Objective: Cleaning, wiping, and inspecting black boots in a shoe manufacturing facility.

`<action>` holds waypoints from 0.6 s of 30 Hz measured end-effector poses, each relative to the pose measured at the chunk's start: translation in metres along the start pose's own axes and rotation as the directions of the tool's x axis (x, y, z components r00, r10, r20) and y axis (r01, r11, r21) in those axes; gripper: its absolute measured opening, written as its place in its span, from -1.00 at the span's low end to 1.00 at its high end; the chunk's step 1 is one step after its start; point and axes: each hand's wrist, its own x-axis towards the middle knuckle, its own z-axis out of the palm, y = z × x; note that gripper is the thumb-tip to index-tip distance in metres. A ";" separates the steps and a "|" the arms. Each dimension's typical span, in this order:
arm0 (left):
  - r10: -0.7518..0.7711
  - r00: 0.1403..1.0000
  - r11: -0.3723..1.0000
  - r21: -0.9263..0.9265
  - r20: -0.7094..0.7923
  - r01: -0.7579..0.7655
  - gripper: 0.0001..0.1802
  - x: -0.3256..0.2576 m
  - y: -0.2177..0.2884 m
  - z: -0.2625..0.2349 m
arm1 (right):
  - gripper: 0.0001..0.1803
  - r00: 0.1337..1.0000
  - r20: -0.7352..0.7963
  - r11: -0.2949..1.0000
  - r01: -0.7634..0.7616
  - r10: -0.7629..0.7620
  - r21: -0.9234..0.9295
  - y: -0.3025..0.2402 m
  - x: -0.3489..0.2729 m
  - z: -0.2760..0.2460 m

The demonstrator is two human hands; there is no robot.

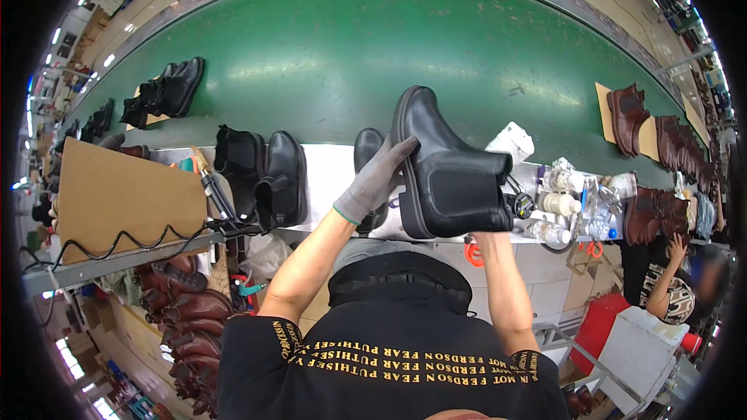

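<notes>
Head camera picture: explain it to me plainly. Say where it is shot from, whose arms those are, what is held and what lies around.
The picture comes from a wide fisheye camera worn on a person's head, looking down, so straight edges bend near the rim. The two bare forearms rising from the lower edge belong to that person.

The left hand, in a grey glove, presses against the sole side of a black ankle boot held up in the air. The right hand is hidden behind the boot; only its forearm shows, so its grip cannot be seen.

Below lies a white work surface with more black boots. Beyond it runs a curved green conveyor belt carrying brown boots and further black ones. To the left is a cardboard sheet; to the right, small bottles. Another person sits at the lower right.
</notes>
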 end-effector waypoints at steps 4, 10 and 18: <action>0.090 0.994 0.889 -0.456 0.068 -0.049 -0.55 0.001 0.032 -0.011 | -0.48 0.981 0.146 0.965 -0.157 0.127 0.210 -0.022 0.019 0.039; 0.201 0.977 0.754 -0.625 -0.076 -0.204 -0.47 0.030 0.058 -0.087 | -0.19 0.977 0.214 0.635 0.175 -0.016 -0.752 0.058 0.015 0.036; 0.015 0.986 0.638 -0.757 -0.168 -0.139 -0.53 0.030 0.062 -0.137 | -0.35 0.975 0.215 0.244 0.223 -0.059 -0.944 0.096 0.021 0.079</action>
